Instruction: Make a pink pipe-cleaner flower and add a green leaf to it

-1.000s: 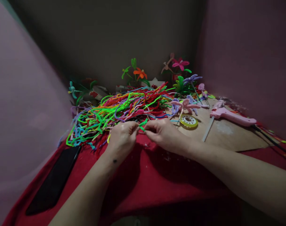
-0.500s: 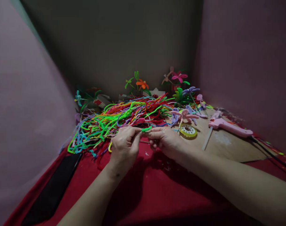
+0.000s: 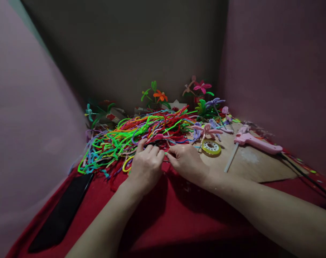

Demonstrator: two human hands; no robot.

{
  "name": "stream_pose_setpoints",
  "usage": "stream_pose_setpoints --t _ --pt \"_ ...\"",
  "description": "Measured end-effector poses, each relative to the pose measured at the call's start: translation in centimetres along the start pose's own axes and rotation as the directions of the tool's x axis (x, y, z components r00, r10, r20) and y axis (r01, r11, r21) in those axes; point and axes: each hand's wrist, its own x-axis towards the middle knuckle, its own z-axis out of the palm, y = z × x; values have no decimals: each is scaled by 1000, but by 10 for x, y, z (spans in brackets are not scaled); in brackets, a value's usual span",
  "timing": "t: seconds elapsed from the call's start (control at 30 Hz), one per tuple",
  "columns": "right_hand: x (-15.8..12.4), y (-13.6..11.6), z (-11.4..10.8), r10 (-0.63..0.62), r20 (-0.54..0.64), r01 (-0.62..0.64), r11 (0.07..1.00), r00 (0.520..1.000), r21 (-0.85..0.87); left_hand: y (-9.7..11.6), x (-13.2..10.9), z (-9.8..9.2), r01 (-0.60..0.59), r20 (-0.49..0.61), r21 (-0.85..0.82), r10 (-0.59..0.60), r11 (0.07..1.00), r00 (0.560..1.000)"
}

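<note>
Between my two hands shows a tiny bit of green pipe cleaner point(image 3: 166, 153); most of it is hidden by the fingers. My left hand point(image 3: 148, 166) is closed around its left part, back of the hand up, with the index finger raised a little. The fingertips of my right hand point(image 3: 188, 163) pinch its right end. Just beyond both hands lies a big tangled pile of coloured pipe cleaners point(image 3: 130, 134), mostly green, red and purple. A pink pipe-cleaner flower point(image 3: 207, 129) is beyond my right hand.
A yellow tape roll point(image 3: 211, 147) and a pink glue gun point(image 3: 259, 142) with its cord lie on a brown board point(image 3: 270, 168) at right. A black flat object point(image 3: 62, 213) rests at left on the red cloth point(image 3: 157, 222). Several pipe-cleaner flowers stand behind.
My left hand has rolled over so its back faces up, and the green piece is now mostly covered. The fingertips of my right hand have come closer together. The view has shifted slightly.
</note>
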Motion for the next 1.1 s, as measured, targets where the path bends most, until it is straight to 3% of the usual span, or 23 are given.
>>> stream_pose_setpoints --t 0.07,0.13,0.2,0.27,0.37,0.53,0.6,0.67,0.73,0.77,0.8,0.83,0.9,0.97,1.0,1.03,1.1 --pt "2 1 -5 -112 -11 107 969 994 -223 -5 -1 2 -16 27 -59 18 998 999" --pt "5 2 -10 -144 -2 138 953 990 -268 -10 -2 2 -18 47 -113 24 993 999" --pt "11 3 -14 -120 51 127 980 991 -157 -14 -2 1 -21 60 -158 30 987 998" --pt "16 5 -17 -61 214 52 997 975 51 -16 -3 0 -28 59 -196 41 980 997" --pt "20 5 -19 -13 449 -118 958 894 263 -17 -4 -1 -70 60 -227 86 971 995" --pt "16 4 -12 91 538 -325 876 838 357 -14 -4 3 -119 85 -192 137 974 987" --pt "13 2 -10 118 512 -314 895 851 316 -14 -4 2 -113 82 -192 131 975 988" --pt "11 -1 -10 117 422 -262 916 899 303 -14 -4 -3 -72 9 -193 75 979 997" --pt "10 -4 -13 132 293 -239 899 947 367 -14 -4 -11 41 -148 -217 -74 975 986" --pt "10 -5 -14 157 233 -246 870 960 427 -13 -4 -15 127 -226 -264 -189 956 956" --pt "10 -6 -15 185 183 -253 829 966 499 -12 -4 -18 220 -268 -348 -322 911 908" --pt "10 -7 -16 207 142 -251 779 968 575 -11 -4 -20 310 -238 -469 -456 827 857" --pt "10 -7 -15 222 104 -230 681 970 695 -8 -2 -18 460 45 -720 -627 519 778" --pt "8 -7 -12 207 111 -219 627 972 748 -6 1 -11 550 390 -827 -585 117 711" --pt "7 -7 -10 198 127 -225 620 972 751 -5 2 -7 548 483 -835 -550 -54 681" --pt "6 -8 -9 190 150 -237 621 970 747 -5 3 -2 513 523 -838 -536 -185 663" --pt "4 -9 -6 178 202 -269 629 963 729 -5 4 4 423 547 -837 -529 -347 649"
